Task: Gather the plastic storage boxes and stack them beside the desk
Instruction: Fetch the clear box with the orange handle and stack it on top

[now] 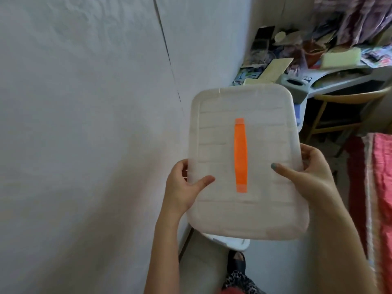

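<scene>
I hold a white translucent plastic storage box [220, 215] with a ribbed lid and an orange handle strip [240, 155] in front of me, lid up. My left hand [184, 187] grips its left edge, thumb on the lid. On the right edge sits my right hand [314, 172], thumb also on the lid. Under the held box, part of another white plastic box [231, 242] shows on the floor by the wall. The desk [343, 79] stands at the upper right, just past the far end of the box.
A white wall [84, 124] fills the left. The desk carries papers, a yellow sponge block [341, 57] and clutter; a wooden chair [339, 107] is tucked under it. A red and pink bedcover [377, 187] lies at right. My foot in a dark slipper [236, 262] is below.
</scene>
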Motion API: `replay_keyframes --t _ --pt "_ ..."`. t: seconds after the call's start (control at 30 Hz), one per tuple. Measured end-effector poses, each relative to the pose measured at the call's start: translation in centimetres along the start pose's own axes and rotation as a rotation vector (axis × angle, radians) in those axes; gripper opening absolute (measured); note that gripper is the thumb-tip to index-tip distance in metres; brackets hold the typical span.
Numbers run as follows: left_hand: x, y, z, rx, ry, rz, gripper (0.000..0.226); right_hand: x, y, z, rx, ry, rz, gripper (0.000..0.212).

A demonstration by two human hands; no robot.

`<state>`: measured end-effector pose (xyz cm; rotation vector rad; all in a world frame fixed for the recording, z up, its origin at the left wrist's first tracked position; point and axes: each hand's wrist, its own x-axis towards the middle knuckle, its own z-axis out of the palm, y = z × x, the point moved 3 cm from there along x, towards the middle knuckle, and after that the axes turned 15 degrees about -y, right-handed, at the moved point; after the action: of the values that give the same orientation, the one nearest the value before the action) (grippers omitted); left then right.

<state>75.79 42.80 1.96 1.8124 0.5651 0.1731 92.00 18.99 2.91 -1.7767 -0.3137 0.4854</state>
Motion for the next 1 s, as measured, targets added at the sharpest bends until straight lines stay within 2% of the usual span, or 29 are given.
replay_keyframes --t 0.3,0.5,0.6,0.8,1.0 --pt "7.8 0.8 2.8 0.044 -0.015 -0.044 0.070 7.9 2.1 -2.8 0.042 -0.029 0.058 0.072" --pt "10.5 -0.3 3.5 0.074 -0.051 -0.064 0.082 9.2 3.4 -3.0 0.090 -0.017 0.088 0.072" --pt "11.6 -1.4 4.0 0.073 -0.084 -0.070 0.076 9.5 4.3 -2.8 0.077 0.010 0.097 0.072" --pt "13.5 -8.1 5.8 0.064 -0.123 -0.138 0.080 9.6 9.9 -0.8 0.108 0.040 0.153 0.072" --pt "17.0 -18.4 8.0 0.076 -0.193 -0.294 0.063 11.6 20.4 3.3 0.140 0.094 0.331 0.070"
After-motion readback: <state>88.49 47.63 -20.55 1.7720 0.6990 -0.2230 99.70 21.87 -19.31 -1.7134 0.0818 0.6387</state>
